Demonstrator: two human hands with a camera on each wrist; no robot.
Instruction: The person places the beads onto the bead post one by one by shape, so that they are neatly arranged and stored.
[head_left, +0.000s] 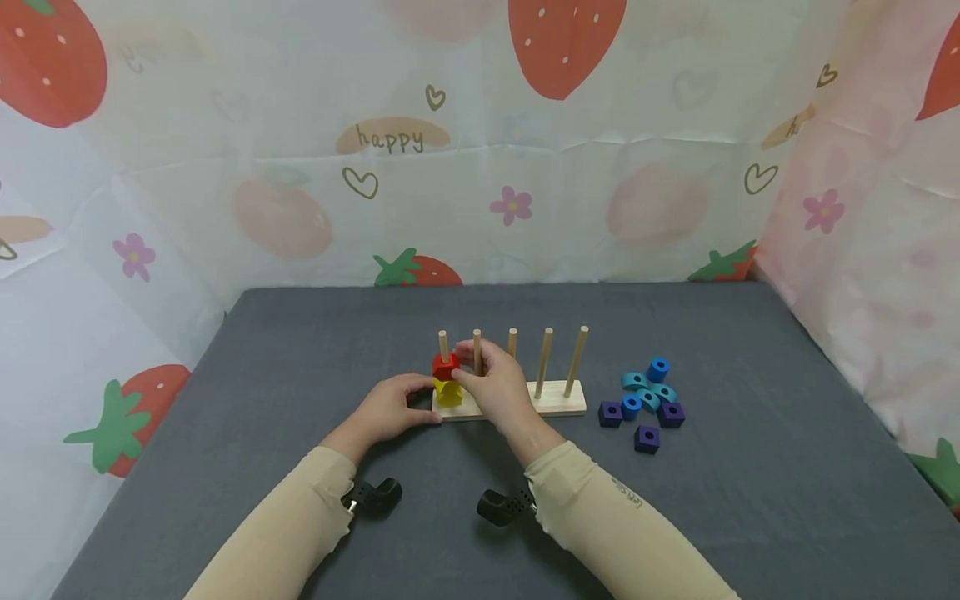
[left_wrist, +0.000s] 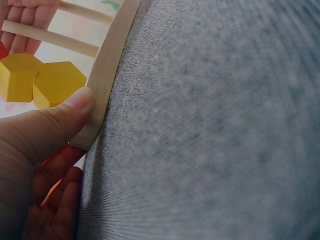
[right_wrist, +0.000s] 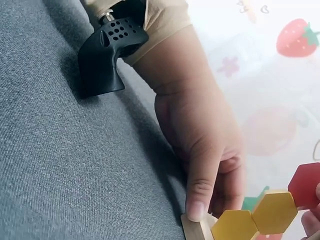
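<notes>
A wooden peg board (head_left: 562, 402) with several upright pegs stands mid-table. On its leftmost peg, yellow hexagonal blocks (head_left: 449, 394) sit low, with a red hexagonal block (head_left: 445, 367) above them; the peg's top sticks out over the red one. My left hand (head_left: 387, 407) grips the board's left end. In the left wrist view its thumb (left_wrist: 79, 99) presses the board's edge, the fingers curling round the end. My right hand (head_left: 501, 387) pinches the red block from the right, and covers part of the second and third pegs. Only its fingertips (right_wrist: 311, 220) show in the right wrist view.
Right of the board lies a loose group of blocks: dark purple cubes (head_left: 647, 439), blue cylinders (head_left: 658, 369) and teal curved pieces (head_left: 634, 381), all with holes. A grey cloth covers the table (head_left: 225, 467); a printed curtain (head_left: 465, 208) hangs behind it.
</notes>
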